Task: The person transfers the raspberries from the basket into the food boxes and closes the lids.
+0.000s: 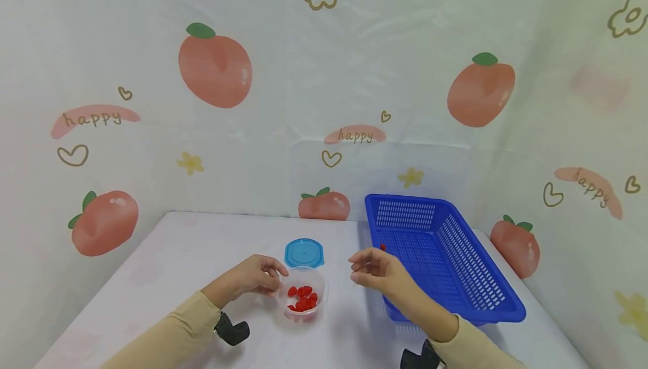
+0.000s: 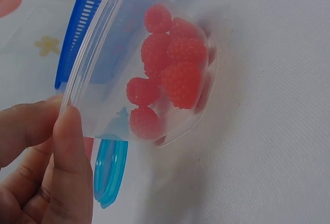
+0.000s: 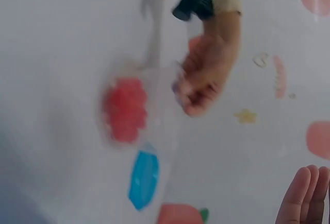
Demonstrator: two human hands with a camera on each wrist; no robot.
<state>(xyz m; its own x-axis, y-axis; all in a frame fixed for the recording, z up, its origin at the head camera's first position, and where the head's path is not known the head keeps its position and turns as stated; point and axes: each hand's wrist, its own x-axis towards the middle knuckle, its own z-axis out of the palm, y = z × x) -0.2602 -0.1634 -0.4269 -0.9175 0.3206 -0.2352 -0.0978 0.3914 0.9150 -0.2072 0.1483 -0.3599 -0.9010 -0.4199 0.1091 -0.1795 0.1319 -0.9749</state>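
Note:
My left hand (image 1: 251,278) pinches the rim of a clear plastic tub (image 2: 105,74) between thumb and fingers. Several red raspberries (image 2: 180,82) lie in the bottom of the tub, which stands on the table. Right behind it in the head view is a round blue lid (image 1: 304,252). My right hand (image 1: 382,272) hovers between the tub and a blue basket (image 1: 498,308), its fingers relaxed, slightly bent and holding nothing. A small red raspberry (image 1: 383,247) shows just past that hand, at the basket's left side.
The perforated blue basket fills the right side of the white table (image 1: 202,239). A printed curtain (image 1: 283,76) with peaches and flowers hangs close behind the table and along its sides. Both wrists carry black camera mounts (image 1: 232,329).

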